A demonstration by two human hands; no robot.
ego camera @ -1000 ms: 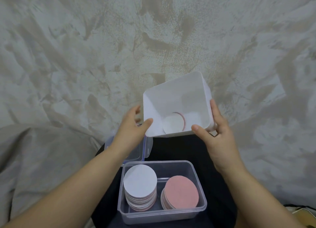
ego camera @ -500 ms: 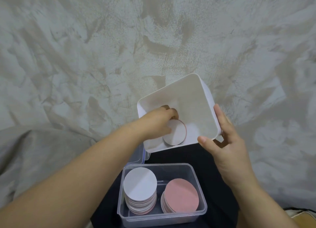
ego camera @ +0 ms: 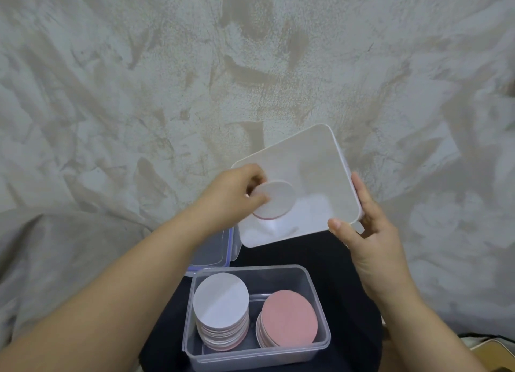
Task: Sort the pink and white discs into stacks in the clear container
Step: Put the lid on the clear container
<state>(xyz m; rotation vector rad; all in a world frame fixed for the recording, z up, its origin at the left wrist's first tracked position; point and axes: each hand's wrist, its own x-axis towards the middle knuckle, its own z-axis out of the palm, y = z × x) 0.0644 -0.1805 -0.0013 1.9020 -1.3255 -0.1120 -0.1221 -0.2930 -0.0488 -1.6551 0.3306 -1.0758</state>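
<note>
My left hand (ego camera: 237,196) pinches a white-faced disc (ego camera: 277,200) with a pink underside, lifted over the left side of the white tub (ego camera: 320,160). My right hand (ego camera: 367,232) grips the tub's right wall and near corner and holds it tilted. No other disc shows inside the tub. In front of me stands the clear container (ego camera: 315,341). It holds a stack with a white face up (ego camera: 221,302) on the left and a stack with a pink face up (ego camera: 289,317) on the right.
A clear lid with blue clips (ego camera: 223,249) lies under my left forearm, left of the tub. The container rests on dark cloth (ego camera: 342,288) over my lap. Crumpled grey-beige fabric (ego camera: 139,93) covers everything around.
My left hand reached into the tub, took hold of the disc and has raised it off the tub's bottom. My right hand has tilted the tub further.
</note>
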